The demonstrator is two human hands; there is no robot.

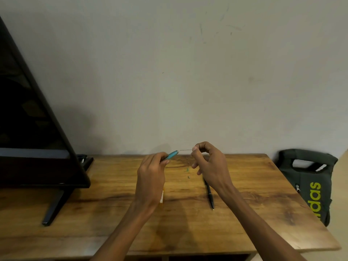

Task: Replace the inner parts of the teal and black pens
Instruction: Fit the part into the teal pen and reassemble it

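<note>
The teal pen [171,155] is gripped by the left hand [150,174] above the wooden table [244,213]. A thin refill [186,150] is pinched by the right hand [211,162]. The black pen [209,194] lies on the table beneath the right wrist.

Left hand [150,172] grips teal pen [171,155]; right hand [209,162] pinches thin refill [185,150] at its tip. Black pen [210,194] lies on wooden table [263,213]. Monitor [33,129] left, bag [310,181] right.
</note>
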